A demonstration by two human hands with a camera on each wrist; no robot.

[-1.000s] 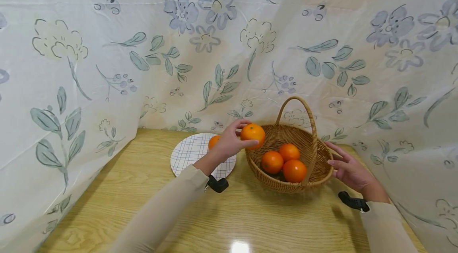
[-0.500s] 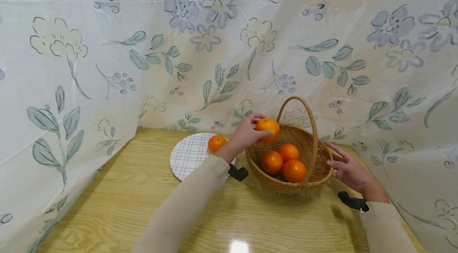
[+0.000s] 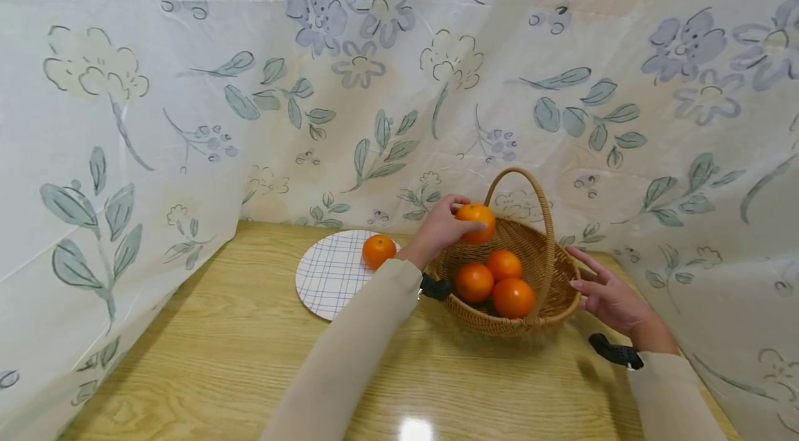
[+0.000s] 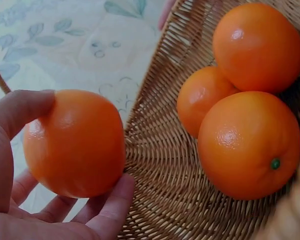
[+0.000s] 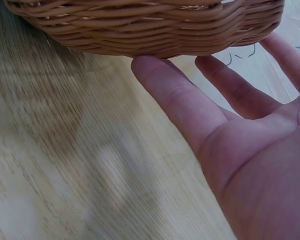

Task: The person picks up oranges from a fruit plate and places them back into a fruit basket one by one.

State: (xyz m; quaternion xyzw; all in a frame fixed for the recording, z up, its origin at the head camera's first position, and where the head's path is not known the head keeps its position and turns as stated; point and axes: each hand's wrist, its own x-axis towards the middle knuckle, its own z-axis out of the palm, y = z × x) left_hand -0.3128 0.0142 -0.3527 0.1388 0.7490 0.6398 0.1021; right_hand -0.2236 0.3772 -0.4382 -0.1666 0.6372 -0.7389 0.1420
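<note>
My left hand [image 3: 440, 226] grips an orange [image 3: 477, 222] above the left back part of the wicker basket [image 3: 446, 299]. Thumb and fingers wrap the fruit from both sides in the left wrist view, and it hangs clear of the oranges below. Inside the basket lie three oranges [image 4: 250, 145], grouped together. My right hand [image 3: 614, 299] is at the basket's right side. In the right wrist view its extended fingers [image 5: 177, 95] touch the woven wall from outside, without curling round it.
A round plate [image 3: 324, 274] with a blue grid pattern lies left of the basket, bearing another orange [image 3: 378, 252]. The basket's tall handle [image 3: 544, 219] arches over its middle. Floral cloth [image 3: 374, 101] hangs behind and beside the wooden table [image 3: 218, 330].
My left hand has carried the orange rightward from the basket's left edge to over its inside, uncovering the orange on the plate. The right hand and basket look unmoved.
</note>
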